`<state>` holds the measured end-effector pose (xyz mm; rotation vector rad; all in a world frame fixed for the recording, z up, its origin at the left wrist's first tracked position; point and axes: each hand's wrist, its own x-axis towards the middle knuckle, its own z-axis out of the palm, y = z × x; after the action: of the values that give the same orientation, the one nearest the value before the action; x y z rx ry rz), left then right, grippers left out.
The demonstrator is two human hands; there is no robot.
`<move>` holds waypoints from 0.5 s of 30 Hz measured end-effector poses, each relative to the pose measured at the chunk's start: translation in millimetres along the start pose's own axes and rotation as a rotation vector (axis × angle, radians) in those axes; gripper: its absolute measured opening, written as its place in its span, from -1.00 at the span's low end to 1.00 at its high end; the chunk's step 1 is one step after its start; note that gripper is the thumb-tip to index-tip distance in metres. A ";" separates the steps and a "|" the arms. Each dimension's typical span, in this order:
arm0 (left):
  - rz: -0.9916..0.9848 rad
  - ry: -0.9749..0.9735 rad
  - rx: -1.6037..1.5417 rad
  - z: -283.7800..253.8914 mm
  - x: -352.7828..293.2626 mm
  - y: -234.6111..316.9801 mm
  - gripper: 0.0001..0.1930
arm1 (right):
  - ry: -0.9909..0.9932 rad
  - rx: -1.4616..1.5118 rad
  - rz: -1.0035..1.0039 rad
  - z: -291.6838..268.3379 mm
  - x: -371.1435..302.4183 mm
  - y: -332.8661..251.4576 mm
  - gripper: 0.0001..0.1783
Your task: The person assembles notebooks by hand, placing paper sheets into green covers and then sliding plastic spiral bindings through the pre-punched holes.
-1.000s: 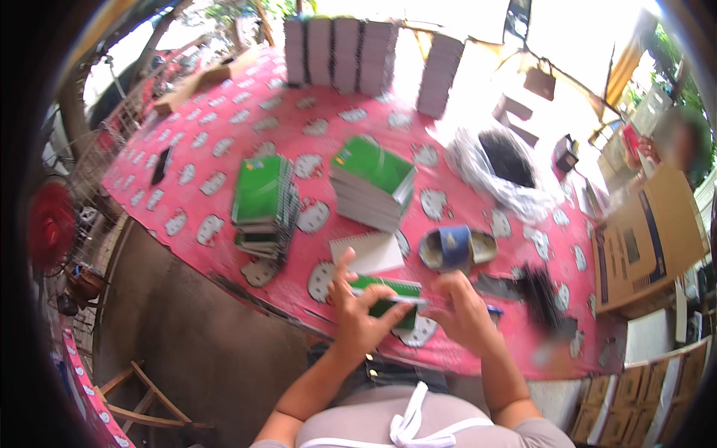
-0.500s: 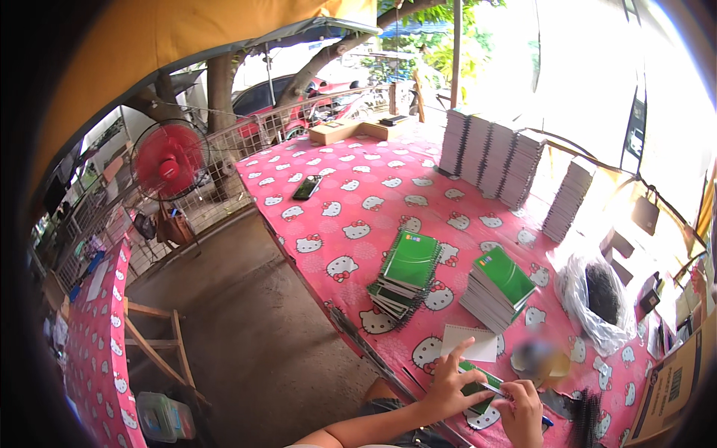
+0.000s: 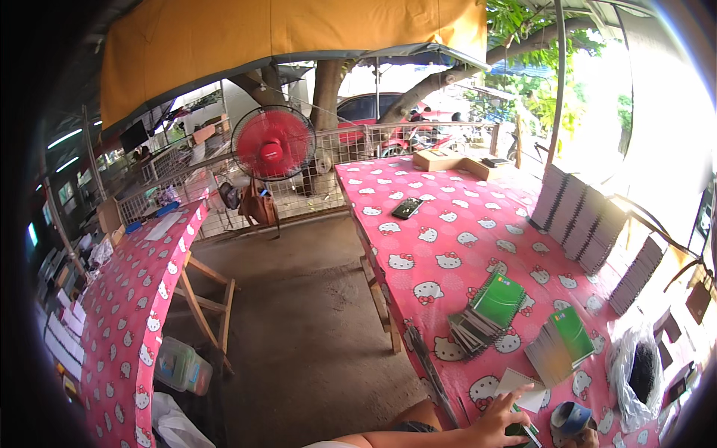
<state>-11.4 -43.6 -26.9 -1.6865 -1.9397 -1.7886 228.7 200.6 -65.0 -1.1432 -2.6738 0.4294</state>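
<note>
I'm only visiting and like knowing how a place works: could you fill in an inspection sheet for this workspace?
Surface: pink printed tablecloth.
Job's things: left notebook stack, green on top, edges fanned; right notebook stack, green on top; white pad in front; tall spiral-bound stacks behind.
Clutter: dark phone; clear plastic bag with black contents; cardboard box; blue object, kind unclear.
Hands: left hand at a green notebook, grip unclear; right hand mostly cut off by the lower edge.
Cables: nothing seen.
Surroundings: red fan, red car, orange awning, second pink-covered table.
</note>
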 end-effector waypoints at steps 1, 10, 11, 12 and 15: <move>-0.029 -0.022 0.005 -1.1 1.8 1.8 -0.73 | 0.019 -0.016 -0.022 -0.2 3.1 -7.0 -0.35; -0.067 -0.116 -0.016 11.4 6.3 -11.2 -0.69 | 0.316 -0.128 -0.186 3.8 27.8 -15.7 -0.39; -0.063 -0.095 -0.001 12.9 6.0 -14.5 -0.68 | 0.270 -0.156 -0.125 12.9 30.5 -7.5 -0.39; -0.088 -0.103 0.014 9.2 4.8 -16.2 -0.66 | 0.222 -0.010 -0.014 5.5 28.7 -17.5 -0.47; -0.084 -0.083 -0.006 10.7 2.2 -18.7 -0.65 | 0.258 0.636 -0.244 -7.5 4.7 -28.6 -0.73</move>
<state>-18.3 -30.2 -42.4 -1.7330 -2.0704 -1.7808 208.6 186.6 -47.8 -0.6238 -2.1646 0.9247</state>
